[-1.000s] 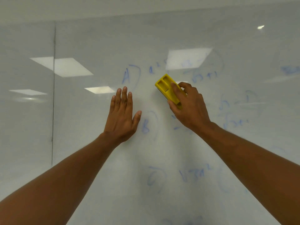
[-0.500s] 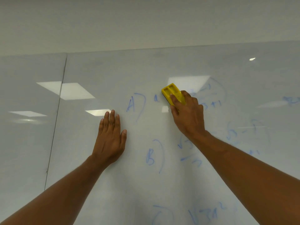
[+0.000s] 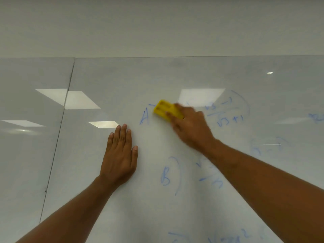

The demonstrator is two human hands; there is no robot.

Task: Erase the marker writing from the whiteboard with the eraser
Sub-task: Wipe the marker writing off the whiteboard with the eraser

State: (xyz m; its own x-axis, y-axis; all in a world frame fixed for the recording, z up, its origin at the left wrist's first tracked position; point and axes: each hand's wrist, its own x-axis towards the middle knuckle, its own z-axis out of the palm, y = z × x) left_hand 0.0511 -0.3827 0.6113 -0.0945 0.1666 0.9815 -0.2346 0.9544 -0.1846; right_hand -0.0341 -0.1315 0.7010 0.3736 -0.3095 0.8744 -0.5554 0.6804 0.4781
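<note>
**Inspector:** Eraser point(image 3: 167, 111): yellow, held flat against the whiteboard point(image 3: 175, 76), upper centre of the view, just to the right of the blue letter "A" point(image 3: 144, 118). Its near end is covered by the right hand point(image 3: 191, 130).

**Clerk:** Condition of the grip on it?

**Inspector:** The right hand is closed around the eraser, fingers point(image 3: 171, 114) lying over its top and pressing it to the board. The hand and eraser are motion-blurred, so the thumb's position cannot be told.

**Clerk:** And the other hand?

**Inspector:** The left hand point(image 3: 120, 155) is spread flat on the board, palm down, fingers together and pointing up, thumb out to the right. It holds nothing. It sits below and to the left of the "A", apart from the eraser.

**Clerk:** Writing on the board?

**Inspector:** Blue marker. A fraction point(image 3: 228, 114) with root signs lies just right of the right hand. A "B" with a bracket point(image 3: 165, 178) sits below, between the two forearms, with faint smeared strokes point(image 3: 210, 179) beside it. Further marks run along the bottom edge point(image 3: 228, 238) and at the far right point(image 3: 315, 117); these are too faint to read.

**Clerk:** Surface?

**Inspector:** Glossy; ceiling lights point(image 3: 77, 99) reflect in it. A vertical seam point(image 3: 59, 128) divides the panels at left.
</note>
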